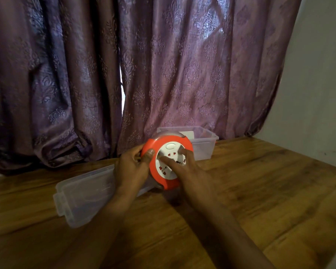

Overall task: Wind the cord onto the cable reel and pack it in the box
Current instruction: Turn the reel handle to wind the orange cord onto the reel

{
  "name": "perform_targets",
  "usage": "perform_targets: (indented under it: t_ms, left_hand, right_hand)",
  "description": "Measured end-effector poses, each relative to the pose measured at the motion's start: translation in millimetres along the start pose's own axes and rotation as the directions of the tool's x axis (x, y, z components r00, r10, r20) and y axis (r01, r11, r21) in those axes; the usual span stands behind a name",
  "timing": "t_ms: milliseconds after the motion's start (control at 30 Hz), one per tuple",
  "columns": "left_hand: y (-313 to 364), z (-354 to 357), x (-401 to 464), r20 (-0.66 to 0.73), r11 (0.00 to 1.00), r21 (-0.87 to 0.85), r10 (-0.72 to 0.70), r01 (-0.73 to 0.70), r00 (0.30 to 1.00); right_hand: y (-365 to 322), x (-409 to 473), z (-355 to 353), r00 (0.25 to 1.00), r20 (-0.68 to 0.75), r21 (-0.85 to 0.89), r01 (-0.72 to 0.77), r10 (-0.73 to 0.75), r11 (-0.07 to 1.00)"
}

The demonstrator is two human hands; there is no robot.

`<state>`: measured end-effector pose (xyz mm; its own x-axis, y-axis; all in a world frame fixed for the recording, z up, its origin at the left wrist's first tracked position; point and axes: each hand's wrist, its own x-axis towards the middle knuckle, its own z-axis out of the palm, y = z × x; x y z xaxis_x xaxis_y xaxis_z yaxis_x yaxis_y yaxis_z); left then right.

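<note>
The round orange plastic cable reel with the white socket face (167, 164) is up off the table, tilted so its sockets face me, held between my hands in front of the clear plastic storage box (204, 146). My left hand (132, 167) grips its orange rim, thumb curled over the front edge and the other fingers hidden behind. My right hand (190, 171) lies against the white face with its fingers stretched out straight and pressing, the fingertips (163, 157) down among the sockets, not curled round anything. I can see no loose cord hanging or trailing, so I judge the winding is finished or in its last turn, with my right hand placed as if to turn the centre disc; whether the plug is tucked in I cannot tell.

The box stands open just behind the reel, against the purple patterned curtain (163, 65), with something white inside that I cannot make out. Its clear plastic lid (85, 193) lies flat on the wooden table (260, 181), partly under my left wrist.

Next I would need to carry the reel back over the box's rim and lower it in, probably laid flat so that it sits below the edge. Then the lid has to be fetched from my left.
</note>
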<state>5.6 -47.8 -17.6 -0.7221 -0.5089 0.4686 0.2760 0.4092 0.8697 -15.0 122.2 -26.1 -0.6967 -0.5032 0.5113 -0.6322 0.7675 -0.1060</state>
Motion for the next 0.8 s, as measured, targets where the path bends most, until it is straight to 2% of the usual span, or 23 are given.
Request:
perform_targets:
  t_ms: [133,233,400,633,800]
  left_hand:
    - [3,0,-2,0.026,1.0,0.005,0.018,-0.019,0.999]
    - [2,3,-5,0.045,0.999,0.018,0.032,-0.033,0.998]
    - [-2,9,-10,0.059,0.997,0.012,0.07,-0.07,0.996]
    - [-2,12,-15,0.048,0.999,-0.01,0.043,-0.043,0.998]
    - [-6,14,-16,0.057,0.999,-0.035,0.008,-0.006,0.998]
  right_hand:
    - [0,0,-4,0.998,0.065,-0.045,-0.019,0.022,0.999]
    - [1,-1,-2,0.999,0.024,-0.046,-0.044,0.045,0.998]
    - [3,-1,6,0.979,-0.114,0.049,-0.166,0.171,0.985]
    - [4,0,13,0.957,-0.167,0.114,-0.218,0.235,0.969]
    - [2,0,14,0.955,-0.146,0.14,-0.237,0.256,0.961]
